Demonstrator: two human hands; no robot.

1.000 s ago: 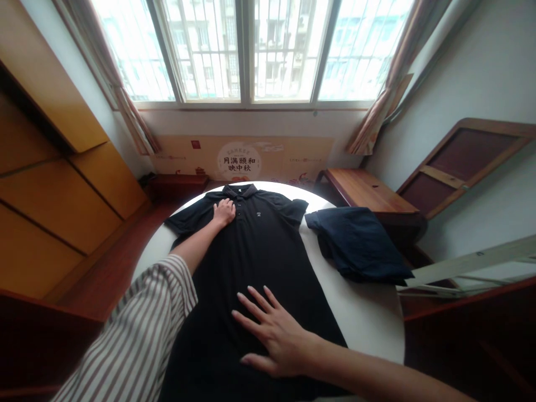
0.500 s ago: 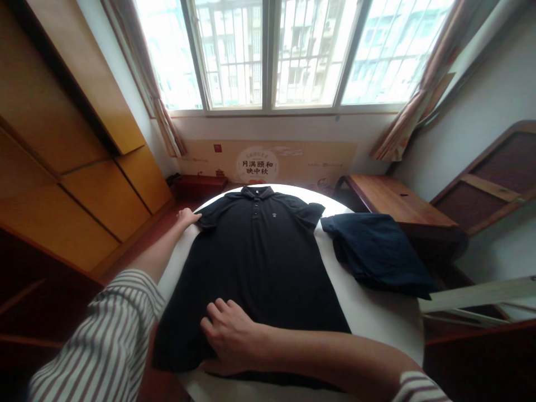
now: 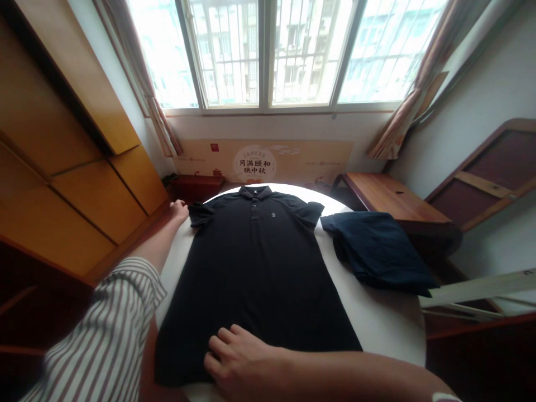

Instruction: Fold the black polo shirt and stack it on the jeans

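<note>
A black polo shirt (image 3: pixel 251 268) lies spread front side up on a white round table (image 3: pixel 393 324), its collar at the far side. My left hand (image 3: pixel 180 210) is at the end of the shirt's left-side sleeve, fingers curled in, the cuff at its thumb side. My right hand (image 3: pixel 238 357) rests on the lower part of the shirt near the hem. Its fingers are bent and slightly apart, palm down, with the thumb out of sight and no fabric visibly gathered.
Folded dark blue cloth (image 3: pixel 377 251) lies on the table's right side, partly over the edge. Beyond stands a low wooden table (image 3: pixel 393 192). Wooden cabinets (image 3: pixel 92 195) line the left. A banner (image 3: pixel 310 159) hangs under the window (image 3: pixel 305 56).
My left hand has moved outward to the left, and the sleeve now reaches farther that way. My right hand has slid down toward the hem and nearer to me.
</note>
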